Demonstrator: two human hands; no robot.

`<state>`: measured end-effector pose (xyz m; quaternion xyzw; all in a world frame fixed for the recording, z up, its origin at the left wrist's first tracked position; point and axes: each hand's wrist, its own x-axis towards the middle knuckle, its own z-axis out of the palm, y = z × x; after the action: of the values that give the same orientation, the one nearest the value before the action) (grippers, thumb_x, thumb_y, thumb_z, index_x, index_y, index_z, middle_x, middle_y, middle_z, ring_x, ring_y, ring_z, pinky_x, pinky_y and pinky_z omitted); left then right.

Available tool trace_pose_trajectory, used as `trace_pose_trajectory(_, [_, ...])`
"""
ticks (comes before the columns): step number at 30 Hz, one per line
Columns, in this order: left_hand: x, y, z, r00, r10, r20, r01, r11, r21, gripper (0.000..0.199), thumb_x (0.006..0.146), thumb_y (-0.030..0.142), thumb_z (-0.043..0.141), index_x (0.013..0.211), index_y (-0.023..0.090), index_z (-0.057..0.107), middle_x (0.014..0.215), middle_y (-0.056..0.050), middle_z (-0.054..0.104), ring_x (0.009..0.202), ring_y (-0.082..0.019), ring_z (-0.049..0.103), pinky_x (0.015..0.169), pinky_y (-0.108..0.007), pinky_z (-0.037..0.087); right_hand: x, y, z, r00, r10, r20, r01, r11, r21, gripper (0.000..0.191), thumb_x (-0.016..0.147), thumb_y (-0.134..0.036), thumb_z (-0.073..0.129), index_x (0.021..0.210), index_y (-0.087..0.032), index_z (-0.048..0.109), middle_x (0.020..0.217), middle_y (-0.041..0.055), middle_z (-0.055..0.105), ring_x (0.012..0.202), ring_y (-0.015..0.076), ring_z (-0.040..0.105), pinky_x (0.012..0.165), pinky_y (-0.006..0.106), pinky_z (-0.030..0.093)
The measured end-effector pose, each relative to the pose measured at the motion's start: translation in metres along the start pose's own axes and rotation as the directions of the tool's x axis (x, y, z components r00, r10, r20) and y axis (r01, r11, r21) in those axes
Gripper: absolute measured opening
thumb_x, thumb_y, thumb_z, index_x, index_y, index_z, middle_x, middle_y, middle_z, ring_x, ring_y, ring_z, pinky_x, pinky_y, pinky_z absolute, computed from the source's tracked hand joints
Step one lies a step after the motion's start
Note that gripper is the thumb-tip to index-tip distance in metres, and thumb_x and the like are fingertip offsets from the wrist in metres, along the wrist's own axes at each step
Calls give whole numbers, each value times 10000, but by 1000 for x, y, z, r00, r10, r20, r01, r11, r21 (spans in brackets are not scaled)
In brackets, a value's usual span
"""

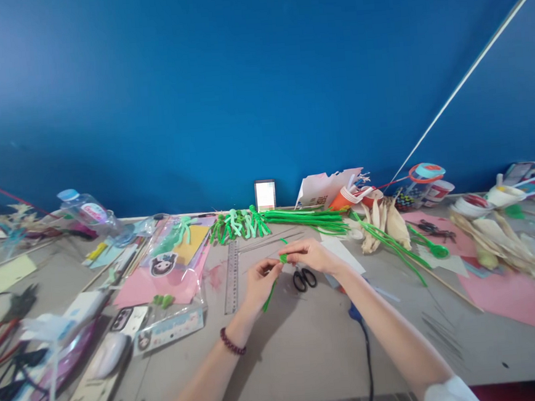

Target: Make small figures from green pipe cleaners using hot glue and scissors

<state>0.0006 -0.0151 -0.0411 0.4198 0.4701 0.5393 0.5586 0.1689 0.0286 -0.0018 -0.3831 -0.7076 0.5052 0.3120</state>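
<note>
My left hand (261, 284) and my right hand (309, 256) meet over the middle of the table, fingertips pinched on a small green fuzzy piece (283, 258). One green end of it sticks up above the fingers, and another green length hangs below my left hand. Black-handled scissors (304, 278) lie just under my right hand, their blades partly hidden. A clear ruler (232, 277) lies to the left of my left hand. Behind the hands rest a bundle of green pipe cleaners (310, 218) and a row of twisted green pieces (241, 223).
A grey table (298, 358) stands against a blue wall. Pink paper (156, 286), a phone, a mouse (112, 355) and a bottle (90, 212) are on the left. Dried husks (377, 226), paper cups and more pink paper (520, 301) lie right. A dark cable (369, 365) crosses the front edge.
</note>
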Motion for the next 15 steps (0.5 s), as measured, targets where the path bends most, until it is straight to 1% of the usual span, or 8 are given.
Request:
trace_pose_trajectory(3, [-1, 0, 0, 1000, 15, 9, -15, 1000, 11, 229, 575, 351, 753, 618, 142, 667, 524, 6, 583, 439, -67, 415, 436, -205, 274, -2, -3, 0, 999, 40, -10, -40, 999, -11, 224, 716, -316, 657, 904, -229, 742, 788, 17, 718, 665, 156, 622, 648, 256, 501])
trace_pose_trajectory(6, [-1, 0, 0, 1000, 14, -11, -14, 1000, -22, 248, 570, 369, 754, 610, 145, 656, 504, 16, 560, 441, -68, 415, 442, -205, 280, -2, -2, 3, 997, 63, -45, -61, 998, 29, 248, 702, -314, 671, 911, -199, 740, 691, 18, 703, 671, 169, 635, 672, 275, 504])
trace_pose_trajectory(10, [-2, 1, -1, 999, -4, -38, 2, 998, -57, 284, 556, 400, 757, 592, 142, 643, 490, 23, 539, 440, -69, 414, 452, -210, 292, 0, 4, 11, 994, 46, -98, -37, 995, 92, 284, 705, -337, 676, 928, -169, 730, 694, 30, 700, 675, 172, 644, 711, 304, 508])
trace_pose_trajectory(15, [-2, 1, -1, 999, -11, -47, 7, 996, -89, 271, 586, 400, 744, 614, 147, 649, 510, 24, 541, 452, -72, 423, 467, -213, 299, 2, 4, 20, 988, 25, -152, -12, 997, 82, 269, 715, -323, 664, 925, -166, 727, 677, 24, 693, 663, 165, 642, 716, 301, 508])
